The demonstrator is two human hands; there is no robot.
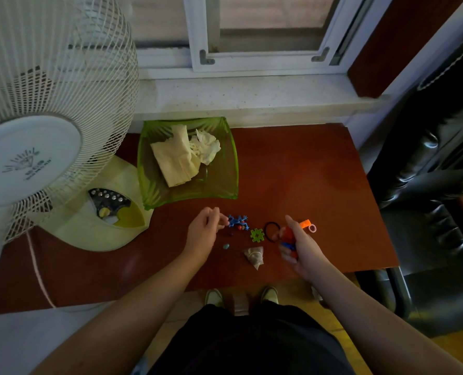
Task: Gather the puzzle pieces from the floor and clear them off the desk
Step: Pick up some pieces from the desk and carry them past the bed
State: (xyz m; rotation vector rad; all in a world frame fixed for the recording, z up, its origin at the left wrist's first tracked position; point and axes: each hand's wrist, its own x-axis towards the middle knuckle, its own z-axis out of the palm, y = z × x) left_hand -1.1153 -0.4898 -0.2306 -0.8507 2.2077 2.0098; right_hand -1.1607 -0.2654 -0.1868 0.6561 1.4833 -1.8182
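Right grip [299, 246] is curled around red and blue puzzle pieces [288, 239] near the green bowl [226, 158]. Left grip [204, 231] pinches loosely beside a blue piece [238, 220]. Bowl holds crumpled tissues [183, 155].

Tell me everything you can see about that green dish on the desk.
The green dish is a squarish, see-through bowl that looks like plastic or glass, with ribbed, flared walls. It sits upright on the reddish-brown desk, near the window sill and beside the fan's base. Inside lie a folded pale cloth or paper and a crumpled white tissue. Neither hand touches it.
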